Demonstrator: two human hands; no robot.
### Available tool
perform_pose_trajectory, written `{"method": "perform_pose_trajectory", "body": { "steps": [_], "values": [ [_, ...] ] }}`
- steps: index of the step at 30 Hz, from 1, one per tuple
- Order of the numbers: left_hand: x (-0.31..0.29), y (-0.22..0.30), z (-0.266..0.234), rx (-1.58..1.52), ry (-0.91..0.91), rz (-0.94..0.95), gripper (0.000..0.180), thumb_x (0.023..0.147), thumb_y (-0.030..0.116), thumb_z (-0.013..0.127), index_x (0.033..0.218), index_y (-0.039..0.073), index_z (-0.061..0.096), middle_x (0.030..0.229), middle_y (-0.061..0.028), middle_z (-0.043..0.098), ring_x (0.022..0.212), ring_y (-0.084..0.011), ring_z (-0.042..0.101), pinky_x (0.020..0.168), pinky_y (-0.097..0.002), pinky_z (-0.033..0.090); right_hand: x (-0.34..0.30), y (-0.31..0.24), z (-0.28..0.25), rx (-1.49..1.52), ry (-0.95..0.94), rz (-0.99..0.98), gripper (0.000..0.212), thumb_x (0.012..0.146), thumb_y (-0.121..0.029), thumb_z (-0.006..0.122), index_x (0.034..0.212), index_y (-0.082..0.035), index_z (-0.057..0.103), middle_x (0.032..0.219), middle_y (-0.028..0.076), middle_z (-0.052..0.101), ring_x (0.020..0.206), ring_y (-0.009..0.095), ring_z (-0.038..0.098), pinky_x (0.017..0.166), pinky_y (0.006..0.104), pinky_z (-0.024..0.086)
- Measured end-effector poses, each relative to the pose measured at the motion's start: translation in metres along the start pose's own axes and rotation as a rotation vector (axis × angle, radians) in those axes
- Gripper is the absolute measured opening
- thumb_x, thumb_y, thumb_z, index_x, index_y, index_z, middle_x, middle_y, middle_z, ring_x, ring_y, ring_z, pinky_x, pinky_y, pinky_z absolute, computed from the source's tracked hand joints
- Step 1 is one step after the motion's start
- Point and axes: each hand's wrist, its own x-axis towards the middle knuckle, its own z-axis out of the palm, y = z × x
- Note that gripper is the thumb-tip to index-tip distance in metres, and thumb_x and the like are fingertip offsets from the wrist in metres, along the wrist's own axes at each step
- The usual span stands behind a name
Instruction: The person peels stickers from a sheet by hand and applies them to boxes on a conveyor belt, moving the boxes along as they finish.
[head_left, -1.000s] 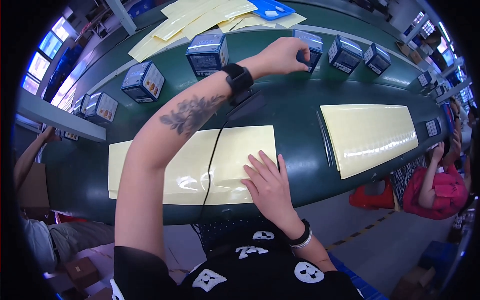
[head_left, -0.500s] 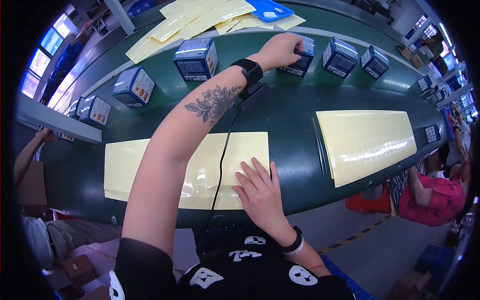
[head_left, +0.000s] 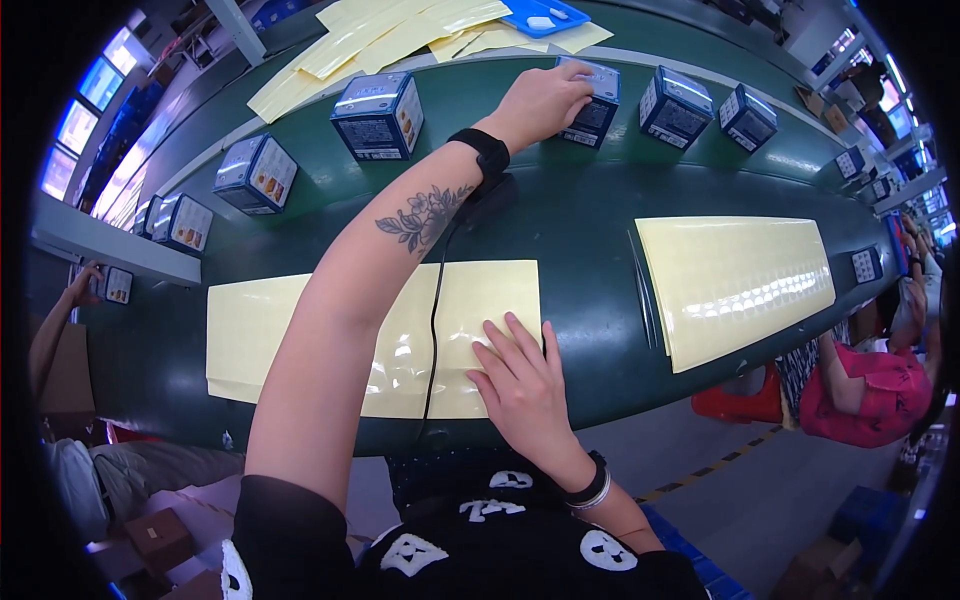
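Two yellow sheets lay on our green belt; our right hand pressed one, fingers spread flat. Our left hand closed around a small blue box across the belt, apparently mid-grab, so pulling it toward us seemed next.

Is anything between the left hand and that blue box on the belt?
Nothing visible. The left hand already rests on the small blue box, fingers over its top. The neighbouring boxes stand apart to either side. The right hand lies on the yellow sheet.
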Motion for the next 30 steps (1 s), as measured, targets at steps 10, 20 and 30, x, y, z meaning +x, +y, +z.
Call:
{"method": "perform_pose_trajectory", "body": {
  "steps": [10, 20, 30],
  "values": [
    [-0.032, 0.077, -0.06, 0.113, -0.202, -0.147, 0.066, 0.081, 0.022, 0.069, 0.14, 0.008, 0.042, 0.146, -0.0233, 0.039, 0.135, -0.0386, 0.039, 0.112, -0.0498, 0.03, -0.003, 0.013, -0.021, -0.129, -0.069, -0.004, 0.028, 0.083, -0.015, 0.071, 0.11, -0.008, 0.068, 0.128, 0.012, 0.06, 0.131, 0.032, 0.047, 0.113, 0.0626, 0.016],
    [-0.226, 0.155, -0.202, -0.23, -0.745, -0.317, 0.054, 0.085, 0.019, 0.07, 0.133, 0.003, 0.051, 0.145, -0.0178, 0.043, 0.135, -0.0327, 0.041, 0.114, -0.0482, 0.03, 0.009, -0.009, -0.014, -0.025, -0.134, -0.128, 0.041, 0.084, -0.021, 0.071, 0.12, -0.003, 0.062, 0.133, 0.013, 0.057, 0.132, 0.03, 0.046, 0.113, 0.0605, 0.017],
    [-0.252, 0.17, -0.182, -0.321, -0.545, -0.399, 0.045, 0.086, 0.018, 0.069, 0.127, 0.002, 0.057, 0.14, -0.0147, 0.049, 0.132, -0.0292, 0.045, 0.112, -0.0466, 0.034, 0.003, 0.018, -0.02, 0.013, -0.181, -0.123, 0.046, 0.082, -0.024, 0.074, 0.12, 0.0, 0.062, 0.131, 0.014, 0.059, 0.128, 0.028, 0.051, 0.109, 0.0443, 0.033]
  ]
}}
